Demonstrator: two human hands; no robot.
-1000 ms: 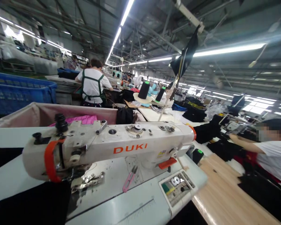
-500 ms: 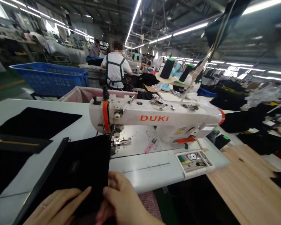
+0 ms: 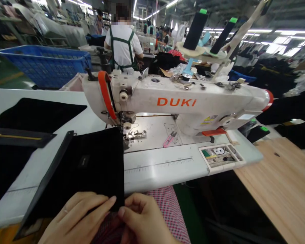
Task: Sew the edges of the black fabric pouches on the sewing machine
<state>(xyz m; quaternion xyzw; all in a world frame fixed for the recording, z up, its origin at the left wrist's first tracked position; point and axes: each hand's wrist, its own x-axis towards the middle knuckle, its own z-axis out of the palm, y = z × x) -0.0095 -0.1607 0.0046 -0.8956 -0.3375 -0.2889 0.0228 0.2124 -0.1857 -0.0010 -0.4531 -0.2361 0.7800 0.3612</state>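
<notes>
- Here's your left hand [image 3: 83, 213], laid flat with fingers stretched and close together, pressing on the near part of a flat black cloth panel [image 3: 101, 169].
- Your right hand [image 3: 142, 217], just beside it, has thumb and forefinger pinching that panel's near right-hand edge.
- The panel spreads forward from both hands, a small dark label [image 3: 84, 161] facing up beyond your left fingers; its far right corner reaches the needle end of a white sewing machine with orange lettering [image 3: 147, 95]. Whether it lies under the foot, I cannot tell.
- Beyond your right hand, pink-handled thread snips [image 3: 169, 139] rest on the machine's bed, apart from the cloth.
- Farther right of that hand, a white-rimmed tray of small parts [image 3: 220, 157] sits in the pale tabletop [image 3: 152, 179].
- Out left of your left hand, there's a dark strip with a gold-coloured zip [image 3: 22, 138] amid black cloth.
- Under your right wrist, red-and-white checked fabric [image 3: 167, 206] shows.
</notes>
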